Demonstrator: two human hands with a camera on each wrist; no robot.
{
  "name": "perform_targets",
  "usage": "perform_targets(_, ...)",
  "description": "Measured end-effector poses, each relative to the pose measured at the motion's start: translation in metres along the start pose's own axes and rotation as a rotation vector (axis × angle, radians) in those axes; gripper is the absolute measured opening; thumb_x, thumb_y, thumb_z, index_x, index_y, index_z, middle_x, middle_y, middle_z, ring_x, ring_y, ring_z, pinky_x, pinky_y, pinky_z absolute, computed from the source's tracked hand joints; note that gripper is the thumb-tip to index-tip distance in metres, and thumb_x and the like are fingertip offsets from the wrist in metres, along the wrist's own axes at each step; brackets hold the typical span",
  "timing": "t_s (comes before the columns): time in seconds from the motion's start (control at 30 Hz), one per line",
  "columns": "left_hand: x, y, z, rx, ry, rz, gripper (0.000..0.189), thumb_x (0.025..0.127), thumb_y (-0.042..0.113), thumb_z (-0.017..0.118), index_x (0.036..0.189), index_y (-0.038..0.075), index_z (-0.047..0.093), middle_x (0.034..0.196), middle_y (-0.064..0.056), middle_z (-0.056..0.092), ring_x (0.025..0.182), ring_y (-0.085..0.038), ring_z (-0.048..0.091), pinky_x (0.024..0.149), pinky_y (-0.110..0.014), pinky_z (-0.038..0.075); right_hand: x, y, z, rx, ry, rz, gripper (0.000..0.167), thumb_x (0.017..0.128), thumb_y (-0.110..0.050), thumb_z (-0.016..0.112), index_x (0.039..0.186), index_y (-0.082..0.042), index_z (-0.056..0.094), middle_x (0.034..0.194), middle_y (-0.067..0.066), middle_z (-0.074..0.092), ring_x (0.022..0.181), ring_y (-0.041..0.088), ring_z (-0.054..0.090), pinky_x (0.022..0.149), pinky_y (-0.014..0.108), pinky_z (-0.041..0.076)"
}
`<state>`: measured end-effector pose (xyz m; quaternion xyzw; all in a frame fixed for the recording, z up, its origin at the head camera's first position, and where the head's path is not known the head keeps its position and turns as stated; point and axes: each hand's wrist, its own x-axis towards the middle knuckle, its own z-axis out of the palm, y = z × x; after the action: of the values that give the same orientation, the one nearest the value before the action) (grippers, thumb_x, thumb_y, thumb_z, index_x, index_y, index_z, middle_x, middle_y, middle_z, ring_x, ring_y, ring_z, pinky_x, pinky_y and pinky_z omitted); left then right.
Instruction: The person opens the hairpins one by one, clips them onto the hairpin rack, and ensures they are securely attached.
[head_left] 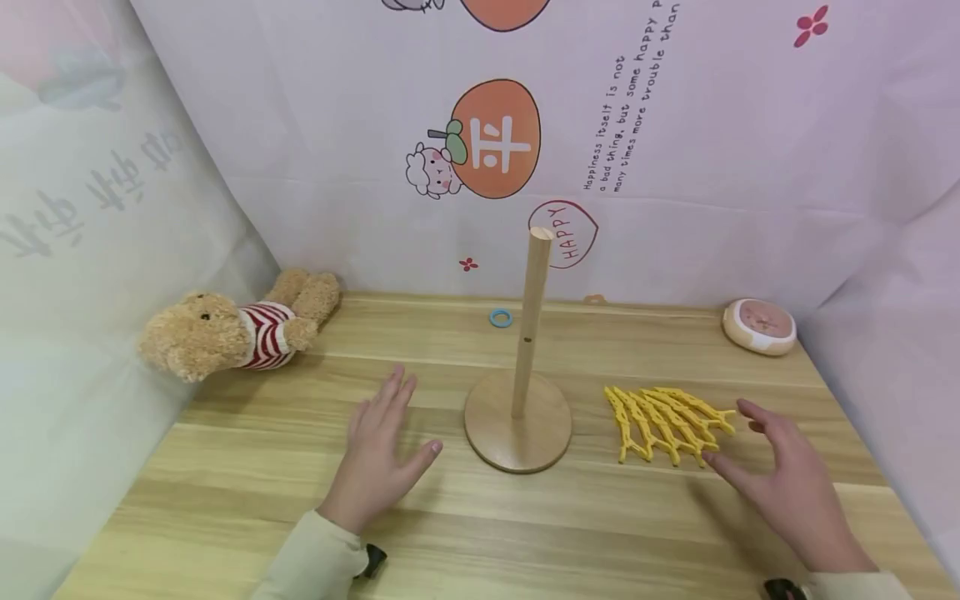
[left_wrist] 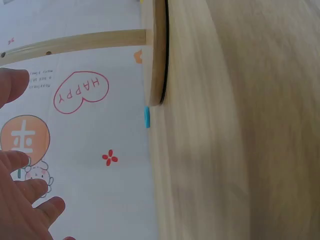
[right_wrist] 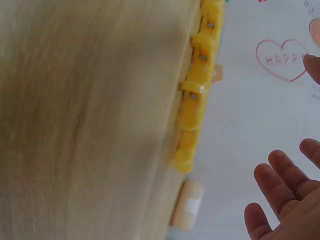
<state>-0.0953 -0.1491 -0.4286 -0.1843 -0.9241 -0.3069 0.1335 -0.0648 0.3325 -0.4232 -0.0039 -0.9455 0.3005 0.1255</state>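
A wooden post [head_left: 531, 317] stands upright on a round wooden base [head_left: 551, 429] in the middle of the table. To its right lies a cluster of yellow branched plastic pieces [head_left: 663, 421], side by side. My right hand [head_left: 795, 475] is at the right of these pieces, thumb and fingers spread apart, holding nothing. In the right wrist view, its fingers [right_wrist: 282, 182] are away from the yellow pieces [right_wrist: 192, 95]. My left hand [head_left: 378, 454] is left of the base, fingers extended and holding nothing. In the left wrist view, the base [left_wrist: 158, 55] is seen edge-on.
A small blue ring [head_left: 501, 318] lies behind the post. At the back left, a teddy bear [head_left: 266, 333] in a striped shirt lies on its side. A rounded clock-like object [head_left: 759, 327] sits at the back right. Printed cloth [head_left: 337, 167] hangs around the table [head_left: 525, 533].
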Motion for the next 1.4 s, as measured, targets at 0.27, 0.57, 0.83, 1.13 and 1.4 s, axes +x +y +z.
perform_targets(0.27, 0.001, 0.001, 0.023, -0.086, -0.017, -0.037, 0.089, 0.090, 0.037, 0.072, 0.159, 0.005, 0.025, 0.165, -0.014, 0.023, 0.149, -0.036, 0.025, 0.114, -0.068, 0.015, 0.018, 0.029, -0.001, 0.036, -0.089, 0.099, 0.073, 0.092, -0.038, 0.073, 0.145, 0.004, 0.046, 0.130, 0.028, 0.058, 0.104, 0.023, 0.058, 0.083, 0.045, 0.049)
perform_targets(0.57, 0.001, -0.007, 0.046, -0.180, -0.084, -0.107, 0.088, 0.092, 0.035, 0.071, 0.160, 0.005, 0.022, 0.165, -0.013, 0.022, 0.150, -0.036, 0.023, 0.116, -0.064, 0.019, 0.029, 0.056, 0.002, 0.047, -0.211, 0.181, 0.076, 0.093, -0.048, 0.069, 0.145, 0.003, 0.045, 0.130, 0.026, 0.058, 0.095, 0.004, 0.056, 0.067, 0.019, 0.046)
perform_targets(0.83, 0.006, -0.007, 0.063, -0.327, -0.209, -0.256, 0.099, 0.087, 0.040, 0.076, 0.162, 0.011, 0.018, 0.165, -0.015, 0.021, 0.149, -0.039, 0.023, 0.115, -0.062, 0.025, 0.039, 0.073, 0.002, 0.068, -0.320, 0.216, 0.087, 0.094, -0.053, 0.066, 0.149, 0.006, 0.036, 0.135, 0.028, 0.053, 0.107, 0.026, 0.057, 0.074, 0.028, 0.047)
perform_targets(1.13, 0.021, -0.009, 0.074, -0.328, -0.324, -0.264, 0.109, 0.081, 0.050, 0.080, 0.161, 0.010, 0.018, 0.164, -0.010, 0.026, 0.150, -0.035, 0.023, 0.119, -0.055, 0.022, 0.044, 0.073, 0.008, 0.082, -0.274, 0.247, 0.084, 0.095, -0.054, 0.062, 0.147, 0.007, 0.039, 0.136, 0.031, 0.052, 0.114, 0.040, 0.054, 0.086, 0.052, 0.044)
perform_targets(1.4, 0.031, -0.003, 0.080, -0.260, -0.334, -0.202, 0.111, 0.075, 0.049, 0.085, 0.158, 0.003, 0.027, 0.162, -0.017, 0.028, 0.149, -0.037, 0.022, 0.120, -0.054, 0.019, 0.043, 0.079, 0.011, 0.032, -0.256, 0.215, 0.078, 0.095, -0.051, 0.064, 0.143, 0.008, 0.046, 0.128, 0.031, 0.056, 0.111, 0.045, 0.056, 0.084, 0.057, 0.045)
